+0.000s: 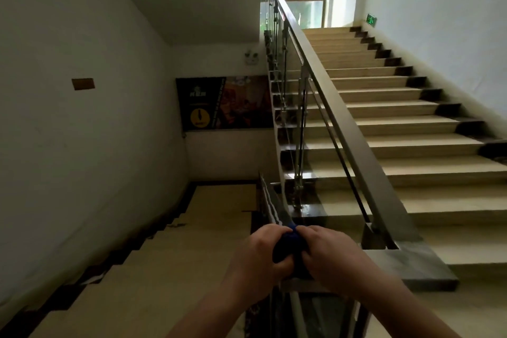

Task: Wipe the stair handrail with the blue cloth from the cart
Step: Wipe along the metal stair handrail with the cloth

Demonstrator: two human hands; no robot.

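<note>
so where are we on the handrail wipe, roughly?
Done: the blue cloth is fetched; no cart is in view. In hand: the left hand and right hand both grip the bunched cloth at the rail's low turn between the flights. Whether it presses on the rail can't be told. Left: the long handrail rising along the upper flight; nothing shows whether any of it has been wiped.
</note>
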